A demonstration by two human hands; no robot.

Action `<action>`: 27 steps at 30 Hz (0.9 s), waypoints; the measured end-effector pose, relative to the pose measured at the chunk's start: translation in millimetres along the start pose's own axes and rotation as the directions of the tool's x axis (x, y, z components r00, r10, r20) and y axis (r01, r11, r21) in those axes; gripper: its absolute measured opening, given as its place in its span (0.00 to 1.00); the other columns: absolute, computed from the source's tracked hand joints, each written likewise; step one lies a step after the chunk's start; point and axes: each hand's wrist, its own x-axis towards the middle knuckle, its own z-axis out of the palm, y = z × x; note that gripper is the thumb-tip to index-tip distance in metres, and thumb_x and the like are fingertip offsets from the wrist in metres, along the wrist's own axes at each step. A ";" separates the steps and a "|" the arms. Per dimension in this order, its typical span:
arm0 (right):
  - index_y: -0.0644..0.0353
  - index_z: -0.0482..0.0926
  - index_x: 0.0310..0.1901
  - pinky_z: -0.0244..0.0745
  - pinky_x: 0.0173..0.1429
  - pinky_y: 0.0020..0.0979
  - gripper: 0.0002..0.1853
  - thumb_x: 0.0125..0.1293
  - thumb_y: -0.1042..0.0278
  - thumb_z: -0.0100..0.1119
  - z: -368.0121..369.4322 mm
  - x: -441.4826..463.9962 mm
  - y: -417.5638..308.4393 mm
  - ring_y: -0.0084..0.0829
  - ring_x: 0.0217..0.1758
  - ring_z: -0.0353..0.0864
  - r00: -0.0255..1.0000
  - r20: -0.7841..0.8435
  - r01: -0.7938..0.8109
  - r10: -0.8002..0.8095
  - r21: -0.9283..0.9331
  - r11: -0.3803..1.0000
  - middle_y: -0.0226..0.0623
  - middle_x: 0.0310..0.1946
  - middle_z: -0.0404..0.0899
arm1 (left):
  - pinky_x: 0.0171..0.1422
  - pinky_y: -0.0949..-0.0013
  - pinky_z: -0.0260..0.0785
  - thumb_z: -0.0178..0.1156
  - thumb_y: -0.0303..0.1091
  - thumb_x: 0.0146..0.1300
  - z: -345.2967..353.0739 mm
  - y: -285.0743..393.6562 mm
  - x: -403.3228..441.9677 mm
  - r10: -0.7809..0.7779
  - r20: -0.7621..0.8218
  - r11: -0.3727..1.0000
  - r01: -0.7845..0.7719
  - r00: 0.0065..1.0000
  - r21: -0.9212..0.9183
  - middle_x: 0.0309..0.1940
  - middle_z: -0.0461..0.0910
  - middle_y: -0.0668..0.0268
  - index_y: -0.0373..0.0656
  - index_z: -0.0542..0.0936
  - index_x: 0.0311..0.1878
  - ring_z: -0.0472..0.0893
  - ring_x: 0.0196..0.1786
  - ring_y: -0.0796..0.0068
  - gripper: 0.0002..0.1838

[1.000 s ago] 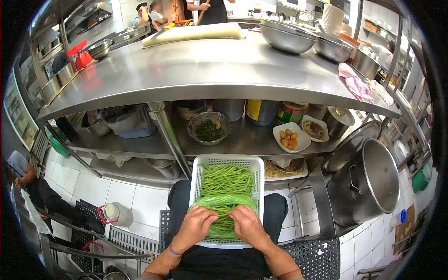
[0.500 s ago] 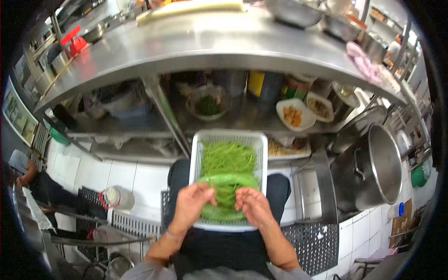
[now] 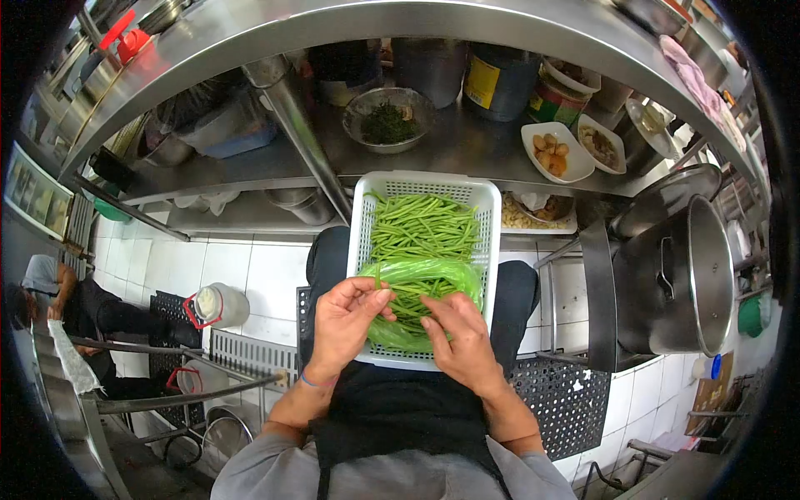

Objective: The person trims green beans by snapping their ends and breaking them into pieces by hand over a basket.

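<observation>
A white plastic basket rests on my lap. Loose green beans fill its far half. A green plastic bag lies in the near half, its mouth spread around more green beans. Above the bag's left side, my left hand is closed, with a green bean pinched between thumb and fingers; its tip pokes up past them. Low over the beans in the bag is my right hand, its fingers bent in towards the thumb. What those fingertips hold is hard to make out.
Ahead stands a steel table, its lower shelf holding a bowl of chopped greens and a white dish. A large steel pot is at right, a white bucket at left. Another person sits far left.
My view has tilted lower, and the basket appears higher in it. Both hands stay over the bag; my right fingers have shifted closer to the beans.
</observation>
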 end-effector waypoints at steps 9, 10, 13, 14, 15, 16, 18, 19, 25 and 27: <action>0.67 0.81 0.38 0.73 0.42 0.38 0.05 0.60 0.80 0.60 7.9 -5.6 6.8 0.43 0.35 0.76 0.999 0.044 -0.030 0.025 0.108 0.994 0.44 0.31 0.75 | 0.39 0.70 0.80 0.63 0.26 0.65 -4.7 -3.2 -1.3 -0.003 -0.018 1.000 0.003 1.000 -0.004 0.35 0.84 0.58 0.34 0.79 0.43 0.82 0.32 0.74 0.07; 0.67 0.80 0.37 0.73 0.42 0.38 0.04 0.60 0.80 0.60 9.6 -6.9 8.6 0.44 0.34 0.76 0.999 0.022 -0.032 0.029 0.112 0.993 0.45 0.31 0.75 | 0.39 0.71 0.80 0.64 0.26 0.65 -4.2 -4.3 -2.9 -0.007 -0.016 1.000 0.007 1.000 -0.006 0.35 0.84 0.58 0.34 0.79 0.43 0.82 0.32 0.74 0.07; 0.68 0.79 0.34 0.71 0.37 0.34 0.01 0.60 0.82 0.58 13.1 -11.9 16.5 0.38 0.30 0.75 0.992 -0.082 -0.085 0.091 0.074 0.994 0.42 0.30 0.76 | 0.41 0.70 0.77 0.65 0.24 0.63 -1.8 5.4 -14.0 -0.013 0.099 0.984 -0.004 0.995 0.176 0.37 0.84 0.57 0.34 0.79 0.43 0.82 0.34 0.72 0.08; 0.69 0.78 0.32 0.71 0.35 0.32 0.02 0.61 0.83 0.57 13.9 -13.9 19.4 0.35 0.28 0.75 0.985 -0.124 -0.114 0.120 0.056 0.992 0.41 0.30 0.76 | 0.43 0.70 0.76 0.65 0.24 0.63 -1.6 8.9 -15.8 0.048 0.186 0.975 -0.087 0.981 0.203 0.36 0.84 0.58 0.34 0.80 0.42 0.82 0.36 0.73 0.06; 0.68 0.78 0.32 0.70 0.35 0.31 0.03 0.62 0.82 0.55 13.0 -13.6 23.1 0.33 0.28 0.74 0.971 -0.151 -0.162 0.184 0.151 0.975 0.39 0.30 0.76 | 0.45 0.70 0.76 0.65 0.24 0.63 -1.7 12.0 -17.1 0.107 0.274 0.960 -0.170 0.956 0.221 0.36 0.85 0.60 0.34 0.81 0.40 0.82 0.38 0.73 0.05; 0.68 0.78 0.32 0.70 0.34 0.30 0.04 0.64 0.82 0.54 10.0 -11.7 28.0 0.30 0.28 0.73 0.954 -0.171 -0.202 0.248 0.245 0.948 0.37 0.30 0.76 | 0.47 0.71 0.75 0.65 0.24 0.63 -2.8 13.3 -17.8 0.163 0.359 0.939 -0.256 0.919 0.229 0.35 0.85 0.61 0.34 0.82 0.38 0.82 0.39 0.74 0.04; 0.67 0.79 0.35 0.69 0.36 0.26 0.08 0.68 0.80 0.49 2.8 -13.2 36.1 0.23 0.30 0.72 0.867 -0.090 -0.349 0.489 0.589 0.729 0.32 0.31 0.76 | 0.51 0.68 0.73 0.62 0.26 0.66 -6.8 12.2 -16.6 0.098 0.289 0.978 -0.146 0.952 0.146 0.39 0.84 0.59 0.36 0.78 0.41 0.80 0.45 0.72 0.05; 0.67 0.78 0.36 0.68 0.36 0.26 0.08 0.68 0.79 0.48 -1.1 -11.4 38.6 0.23 0.31 0.72 0.833 -0.062 -0.314 0.549 0.765 0.563 0.32 0.31 0.76 | 0.52 0.67 0.72 0.61 0.27 0.66 -6.5 13.1 -10.2 0.058 0.200 0.989 -0.084 0.978 0.120 0.40 0.83 0.58 0.37 0.77 0.42 0.80 0.45 0.71 0.05; 0.69 0.80 0.40 0.64 0.33 0.25 0.14 0.60 0.84 0.42 -6.5 -23.3 61.5 0.21 0.26 0.65 0.835 -0.027 -0.250 0.550 0.871 0.422 0.29 0.26 0.71 | 0.35 0.71 0.68 0.56 0.25 0.68 -17.0 -10.0 5.9 -0.230 0.234 0.793 0.321 0.945 -0.518 0.30 0.72 0.69 0.43 0.73 0.42 0.68 0.27 0.78 0.03; 0.70 0.80 0.39 0.63 0.32 0.24 0.12 0.63 0.81 0.44 -6.5 -26.0 58.3 0.20 0.25 0.65 0.862 0.011 -0.327 0.507 0.777 0.538 0.28 0.24 0.70 | 0.34 0.74 0.67 0.58 0.26 0.66 -9.3 -21.0 4.0 -0.238 0.112 0.971 0.240 0.965 -0.005 0.28 0.72 0.70 0.44 0.74 0.41 0.70 0.27 0.78 0.03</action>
